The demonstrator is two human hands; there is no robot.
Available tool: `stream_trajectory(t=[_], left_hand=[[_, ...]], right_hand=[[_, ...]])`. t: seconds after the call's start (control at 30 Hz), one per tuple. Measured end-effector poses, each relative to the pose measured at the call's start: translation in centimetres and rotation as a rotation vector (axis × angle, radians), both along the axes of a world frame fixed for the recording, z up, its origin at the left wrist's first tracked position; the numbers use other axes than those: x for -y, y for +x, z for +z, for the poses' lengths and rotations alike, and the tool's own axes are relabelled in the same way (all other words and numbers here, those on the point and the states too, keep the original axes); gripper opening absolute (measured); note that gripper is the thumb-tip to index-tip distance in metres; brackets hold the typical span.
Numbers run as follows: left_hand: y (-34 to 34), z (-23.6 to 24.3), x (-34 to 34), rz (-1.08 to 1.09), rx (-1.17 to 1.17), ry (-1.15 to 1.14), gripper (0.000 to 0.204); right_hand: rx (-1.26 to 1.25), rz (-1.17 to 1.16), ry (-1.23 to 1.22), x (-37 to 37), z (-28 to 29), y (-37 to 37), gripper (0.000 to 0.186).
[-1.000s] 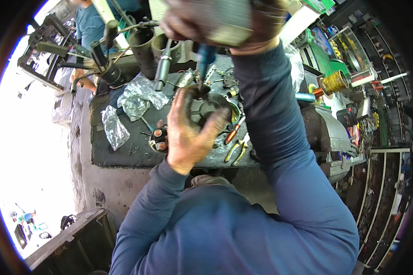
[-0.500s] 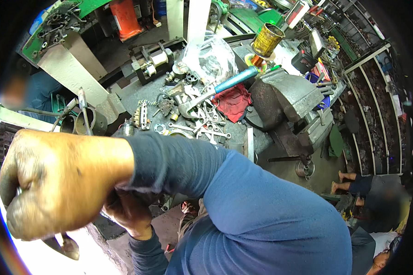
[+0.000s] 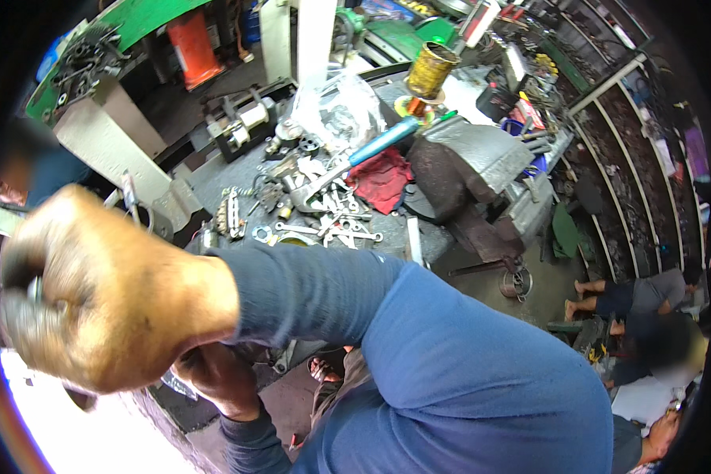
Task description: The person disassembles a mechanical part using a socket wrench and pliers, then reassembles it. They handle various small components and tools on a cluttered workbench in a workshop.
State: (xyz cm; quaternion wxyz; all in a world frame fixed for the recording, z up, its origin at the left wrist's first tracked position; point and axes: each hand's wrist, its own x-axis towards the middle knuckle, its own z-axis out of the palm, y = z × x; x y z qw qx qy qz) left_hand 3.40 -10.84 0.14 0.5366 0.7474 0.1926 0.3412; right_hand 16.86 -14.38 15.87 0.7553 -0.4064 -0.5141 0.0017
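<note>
My right hand is a closed fist, large at the far left, with its arm stretched across my body. A small bit of metal shows between its curled fingers; the rest of what it grips is hidden. Behind and below that wrist is my left hand, its fingers covered by the right hand and forearm. Beyond the right forearm, a blue-handled hammer lies on the grey workbench, partly over a crumpled red cloth. Several spanners and small metal parts lie beside it.
A heavy bench vise stands right of the cloth, near a yellow tin. A clear plastic bag lies behind the tools. Pale metal posts rise at the left. Other people are at lower right and far left.
My right fist has risen a little and tilted upward, blurred by motion. The metal piece below it is now mostly hidden. The bench has shifted slightly left in view.
</note>
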Motion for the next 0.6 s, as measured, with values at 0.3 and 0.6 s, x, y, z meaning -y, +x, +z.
stream_trajectory(t=[0.3, 0.6], left_hand=[[1.8, 1.5, 0.7, 0.071, -0.141, -0.047, 0.037], [2.7, -2.6, -5.7, -0.110, -0.060, 0.685, 0.025]], right_hand=[[-0.143, 0.321, 0.090, 2.3, 1.4, 1.5, 0.011], [-0.268, -1.199, -0.512, 17.0, -7.1, 9.6, 0.043]])
